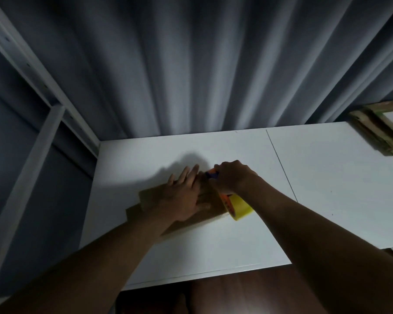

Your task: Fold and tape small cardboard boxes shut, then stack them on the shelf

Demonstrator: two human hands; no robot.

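Left hand (pixel 182 198) presses flat on the cardboard box (pixel 150 200); right hand (pixel 233 176) grips the tape dispenser (pixel 236 206); box contents hidden.

This looks like a small packing corner in a home or a back room, dimly lit. A white counter (pixel 315 177), made of two panels with a seam between them, stands against a grey-blue curtain (pixel 191 64) that hangs in deep folds across the whole back. At the left rises a white metal shelf frame (pixel 32 71) with rows of bolt holes in its upright. A pile of flattened cardboard (pixel 381 130) lies on the counter's far right corner, touching the curtain. Dark wood flooring (pixel 236 295) shows below the counter's near edge. Nothing tells plainly whether it is a dwelling or a stockroom.
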